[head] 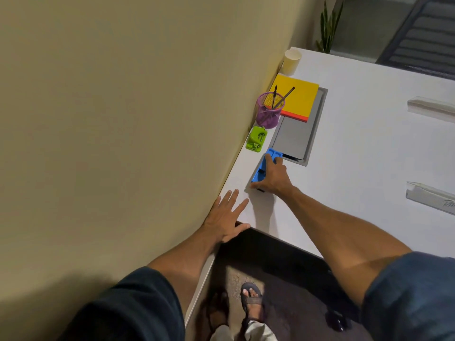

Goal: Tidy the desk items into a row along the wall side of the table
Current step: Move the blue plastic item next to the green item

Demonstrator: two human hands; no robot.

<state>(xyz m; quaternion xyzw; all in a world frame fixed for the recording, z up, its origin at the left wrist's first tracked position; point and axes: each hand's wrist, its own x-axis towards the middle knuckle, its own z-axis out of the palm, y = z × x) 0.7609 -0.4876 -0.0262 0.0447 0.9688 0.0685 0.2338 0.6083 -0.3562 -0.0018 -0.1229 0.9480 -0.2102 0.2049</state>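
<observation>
A row of items runs along the wall side of the white table [357, 148]: a cream paper cup [291, 62], a yellow notebook [299, 99], a purple mesh pen holder [269, 112] with pens, a green hole punch [330, 139] and a blue stapler [262, 168]. My right hand [274, 177] lies over the blue stapler, thumb at its near end and fingers along its far side, gripping it on the tabletop. My left hand [227, 217] rests flat with spread fingers on the table's near corner by the wall.
A grey cable hatch [294, 136] is set into the table under the notebook. Two clear acrylic stands [430, 108] [429, 196] sit at the right. A beige wall bounds the left; a plant and a dark chair stand beyond the far edge. My sandalled feet show below.
</observation>
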